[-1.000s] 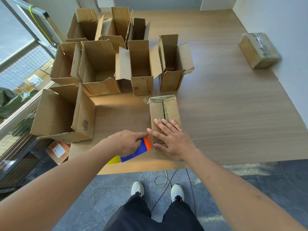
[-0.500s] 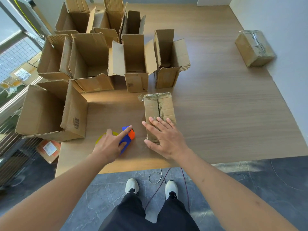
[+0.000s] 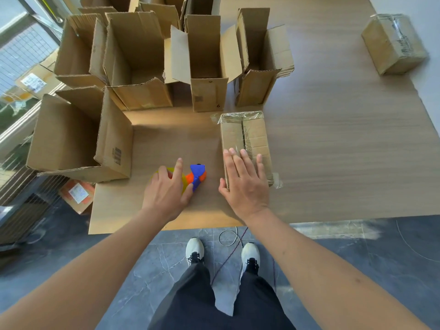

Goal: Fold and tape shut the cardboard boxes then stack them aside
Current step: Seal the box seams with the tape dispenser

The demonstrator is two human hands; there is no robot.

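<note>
the left hand (image 3: 167, 186) covers most of the tape dispenser (image 3: 195, 176), so its yellow part barely shows. the right hand (image 3: 245, 184) hides the near end of the taped box (image 3: 246, 141). the far open boxes (image 3: 147, 5) are cut off by the top edge. print on the nearest open box (image 3: 78, 136) is too small to read. both forearms run out of the bottom edge.
</note>
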